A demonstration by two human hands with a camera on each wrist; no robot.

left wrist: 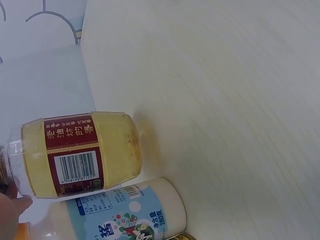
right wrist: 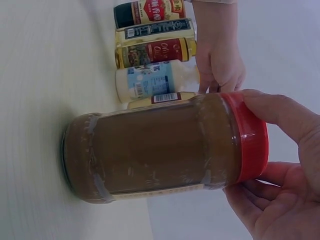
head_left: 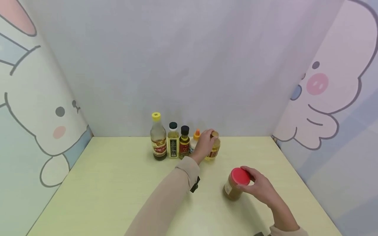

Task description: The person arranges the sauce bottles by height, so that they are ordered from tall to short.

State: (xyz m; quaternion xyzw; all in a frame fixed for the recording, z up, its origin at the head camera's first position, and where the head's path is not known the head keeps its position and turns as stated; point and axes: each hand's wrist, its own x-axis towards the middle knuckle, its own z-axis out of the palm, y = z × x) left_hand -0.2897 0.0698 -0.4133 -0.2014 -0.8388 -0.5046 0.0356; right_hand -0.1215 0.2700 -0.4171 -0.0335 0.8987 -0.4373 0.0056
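Note:
My left hand (head_left: 204,145) pinches the cap (head_left: 215,134) of a bottle of golden oil (left wrist: 115,150), which stands upright at the right end of a row. Beside it is a white squeeze bottle with a blue label (left wrist: 125,210) and orange tip, partly hidden by that hand in the head view. Nearer the front right, my right hand (head_left: 261,187) grips the red lid (head_left: 240,176) of a jar of brown spread (right wrist: 155,147), thumb on one side and fingers on the other. The jar's base is on or just above the table; I cannot tell which.
Further left in the row stand a dark olive oil bottle (head_left: 184,144), a square bottle of pale oil (head_left: 173,142) and a tall yellow-capped sauce bottle (head_left: 158,139). Behind them rises a grey wall (head_left: 177,65). Cartoon side panels flank the pale table (head_left: 112,183).

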